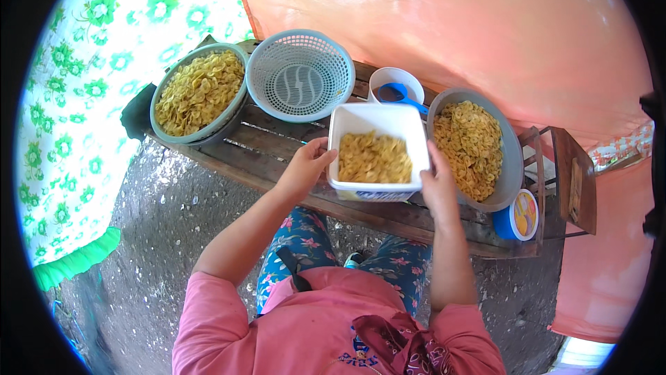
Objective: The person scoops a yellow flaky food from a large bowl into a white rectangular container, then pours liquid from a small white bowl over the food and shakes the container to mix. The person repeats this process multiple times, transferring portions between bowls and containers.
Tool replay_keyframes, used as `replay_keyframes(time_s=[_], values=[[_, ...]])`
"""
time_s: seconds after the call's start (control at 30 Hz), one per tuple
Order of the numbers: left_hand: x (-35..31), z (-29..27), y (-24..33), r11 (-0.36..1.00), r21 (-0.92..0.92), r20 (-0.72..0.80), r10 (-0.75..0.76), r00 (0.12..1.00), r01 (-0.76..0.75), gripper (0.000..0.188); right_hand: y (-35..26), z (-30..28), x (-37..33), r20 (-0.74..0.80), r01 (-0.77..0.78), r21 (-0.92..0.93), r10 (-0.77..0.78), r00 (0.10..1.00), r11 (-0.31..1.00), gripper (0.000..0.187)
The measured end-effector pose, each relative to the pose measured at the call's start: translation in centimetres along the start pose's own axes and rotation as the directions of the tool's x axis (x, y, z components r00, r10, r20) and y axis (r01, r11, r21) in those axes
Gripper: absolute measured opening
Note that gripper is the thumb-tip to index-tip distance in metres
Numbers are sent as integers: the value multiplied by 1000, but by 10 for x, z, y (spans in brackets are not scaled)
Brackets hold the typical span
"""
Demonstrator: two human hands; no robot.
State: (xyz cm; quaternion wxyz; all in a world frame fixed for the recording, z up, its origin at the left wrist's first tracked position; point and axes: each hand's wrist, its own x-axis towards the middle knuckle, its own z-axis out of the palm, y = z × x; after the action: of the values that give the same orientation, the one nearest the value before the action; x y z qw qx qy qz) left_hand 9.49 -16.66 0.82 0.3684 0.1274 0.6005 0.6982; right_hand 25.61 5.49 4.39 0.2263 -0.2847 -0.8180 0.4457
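Observation:
Between my hands is a white square plastic tub [379, 117], tilted toward me and partly filled with thin yellow chips [374, 158]. My left hand [305, 167] grips the tub's left side. On the opposite side, my right hand [438, 179] clasps its wall near the lower corner. Just right of the tub stands a grey basin [512, 140] heaped with yellow chips. Behind it is a round white container [390, 74] with a blue scoop [404, 96] in it, the scoop's handle over the rim.
A slatted wooden bench [267, 145] carries everything. On it sit an empty light-blue perforated basket [300, 115], a chip-filled greenish basin [238, 101] at the left, and a blue round tub with a lid [525, 214] at the right. An orange sheet [451, 14] and a green floral curtain [100, 132] hang around it.

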Motion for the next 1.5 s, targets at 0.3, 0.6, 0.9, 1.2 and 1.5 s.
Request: replay_keyframes(time_s=[0.3,0.6,0.9,1.2,1.5], values=[[46,-77,17,934,-349,-490,-112,864,-77,76,-187,17,143,339,416,-660,-246,908,626,37],[86,-106,22,941,-247,-488,86,868,-232,59,-247,166,168,480,623,-773,-532,697,120,21],[83,-110,27,953,-199,-506,101,857,-230,53,-236,200,146,637,716,-672,-642,427,-191,18],[82,-108,33,968,-110,-524,138,841,-227,53,-194,157,145,609,821,-562,-719,334,-95,17],[84,-113,35,978,2,-516,177,838,-206,55,-185,135,149,488,843,-524,-854,178,-124,21]])
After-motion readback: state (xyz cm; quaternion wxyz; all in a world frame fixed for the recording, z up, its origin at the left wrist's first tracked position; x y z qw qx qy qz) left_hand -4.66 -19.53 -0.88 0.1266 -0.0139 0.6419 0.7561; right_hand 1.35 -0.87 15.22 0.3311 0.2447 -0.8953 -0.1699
